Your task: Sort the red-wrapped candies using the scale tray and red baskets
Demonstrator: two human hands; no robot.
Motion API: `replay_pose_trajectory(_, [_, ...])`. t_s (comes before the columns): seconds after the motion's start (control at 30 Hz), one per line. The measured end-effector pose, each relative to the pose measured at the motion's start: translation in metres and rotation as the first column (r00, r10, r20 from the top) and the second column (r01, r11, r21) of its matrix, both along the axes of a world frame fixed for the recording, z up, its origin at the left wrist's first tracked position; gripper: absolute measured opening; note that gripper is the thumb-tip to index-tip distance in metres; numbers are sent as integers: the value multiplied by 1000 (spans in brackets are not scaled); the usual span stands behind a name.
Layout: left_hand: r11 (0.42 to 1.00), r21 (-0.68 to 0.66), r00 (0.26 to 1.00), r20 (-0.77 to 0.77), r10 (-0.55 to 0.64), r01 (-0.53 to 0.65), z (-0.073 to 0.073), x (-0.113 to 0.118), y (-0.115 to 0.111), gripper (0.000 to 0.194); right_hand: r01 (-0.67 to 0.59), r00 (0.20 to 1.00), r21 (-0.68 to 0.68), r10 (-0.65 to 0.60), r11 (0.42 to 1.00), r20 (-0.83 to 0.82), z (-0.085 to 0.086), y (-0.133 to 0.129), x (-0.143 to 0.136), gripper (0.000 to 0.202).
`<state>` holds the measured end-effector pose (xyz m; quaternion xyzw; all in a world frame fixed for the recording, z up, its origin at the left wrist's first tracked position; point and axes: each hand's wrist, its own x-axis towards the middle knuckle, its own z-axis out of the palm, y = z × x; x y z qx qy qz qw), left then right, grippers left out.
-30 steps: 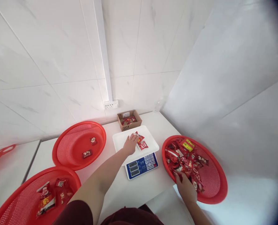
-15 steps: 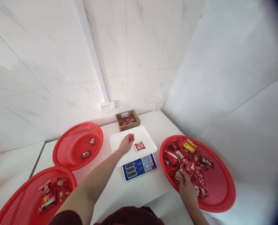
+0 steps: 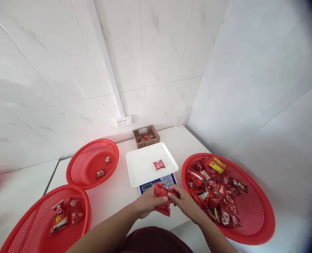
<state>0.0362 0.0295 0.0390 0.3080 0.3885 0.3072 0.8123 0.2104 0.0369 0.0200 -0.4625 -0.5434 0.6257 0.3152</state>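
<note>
In front of the scale [image 3: 147, 187], my left hand [image 3: 148, 203] grips a red snack packet [image 3: 161, 207] from the left side. My right hand [image 3: 182, 202] meets it there, its fingers closed on the red wrapping at the other side. Whether one packet or more is between the hands, I cannot tell. A single small red-and-white packet [image 3: 159, 164] lies on the scale's white tray [image 3: 140, 165]. Part of the blue keypad is hidden behind my hands.
A red basket [image 3: 269, 225] heaped with red packets stands on the right. Two more red baskets, the far one [image 3: 74, 168] and the near one [image 3: 21, 228], hold a few packets on the left. A small cardboard box [image 3: 148, 142] sits behind the tray.
My left hand has come back from above the tray towards me. My right hand has left the right basket and moved left, and both hands now meet at the red packet.
</note>
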Motion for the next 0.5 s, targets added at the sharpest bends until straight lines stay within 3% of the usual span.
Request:
replay_pose_trajectory(0.1, [997,1,997,13,-76,76,-4,-3,-6,69,-65,998,25,64,998,26,-7,-6,-1,31])
replay_pose_trajectory(0.17, [997,49,995,-75,-58,61,-6,0,-8,63,-41,996,86,34,995,83,-9,-6,-2,28])
replay_pose_trajectory(0.27, [977,206,944,-312,110,-45,-7,6,-6,53,19,985,176,-49,984,165,-9,0,-1,26])
replay_pose_trajectory(0.37, [955,270,893,-390,225,-123,-5,-3,8,43,145,966,169,-177,975,189,-10,8,10,29])
replay_pose_trajectory(0.43, [918,304,837,-407,367,-255,-4,-28,23,44,282,923,150,-311,948,228,-15,12,25,33])
replay_pose_trajectory(0.5, [787,424,664,-432,610,-447,-3,-67,39,45,419,845,153,-446,895,295,-25,12,44,38])
